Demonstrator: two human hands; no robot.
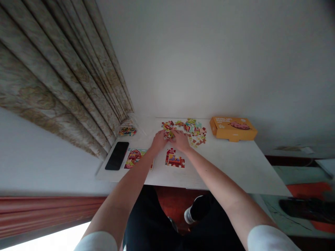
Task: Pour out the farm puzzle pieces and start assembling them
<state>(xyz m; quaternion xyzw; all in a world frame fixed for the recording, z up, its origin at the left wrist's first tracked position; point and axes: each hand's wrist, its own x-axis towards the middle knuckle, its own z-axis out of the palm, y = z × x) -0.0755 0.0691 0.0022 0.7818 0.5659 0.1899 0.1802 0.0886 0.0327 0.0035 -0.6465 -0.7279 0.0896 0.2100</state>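
My left hand (159, 140) and my right hand (181, 140) are close together over the white table. Between them, under the curled fingers, is a clump of colourful jigsaw puzzle pieces (169, 134), which both hands grip from the sides. Loose puzzle pieces (198, 134) spread out just right of my right hand, with more behind the hands. Nearer to me lies a small joined section of puzzle (175, 159) showing a red barn. A picture card (133, 158) with a similar barn is partly covered by my left forearm.
A black phone (117, 156) lies at the table's left edge. Behind it, by the curtain (86, 69), is a clear plastic bag (128, 129) with colourful pieces. An orange puzzle box (233, 128) stands at the back right against the wall.
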